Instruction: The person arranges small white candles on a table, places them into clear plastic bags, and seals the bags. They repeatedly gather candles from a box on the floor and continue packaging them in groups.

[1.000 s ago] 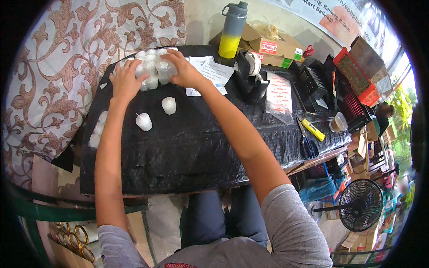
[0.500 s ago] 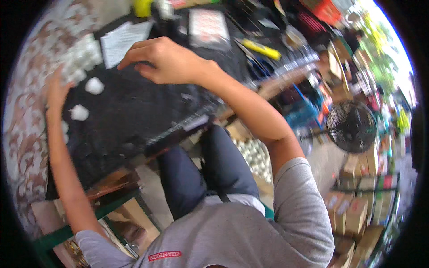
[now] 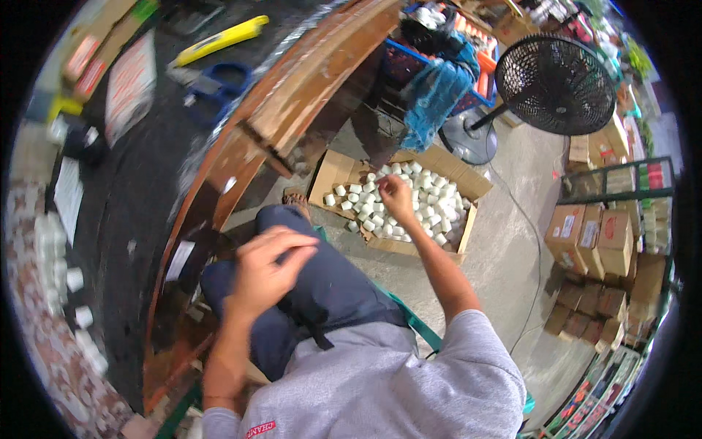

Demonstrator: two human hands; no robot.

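Note:
Over the open cardboard box [image 3: 468, 175] on the floor is my right hand [image 3: 395, 197], its fingers curled among small white cylindrical pieces [image 3: 428, 208]. What those fingers hold, if anything, I cannot make out. My left hand [image 3: 269, 267] hovers above my thighs near the table edge, slightly blurred. Its fingers are stretched out with the thumb apart, and nothing shows between them. On the black-covered table [image 3: 131, 241], a cluster of similar white pieces [image 3: 51, 256] lines the far left, with a loose white piece [image 3: 83, 316] close by.
Scissors with blue handles [image 3: 219, 80] and a yellow cutter [image 3: 223, 40] lie on the table. Beyond the box stand a black fan [image 3: 556, 84] and a blue crate [image 3: 409, 58] draped with blue netting. Stacked cartons [image 3: 578, 234] and a cable [image 3: 537, 271] are at the right.
The view has swung to the right. My right hand went from above the table down to the box. My left hand left the white pieces and came over my lap.

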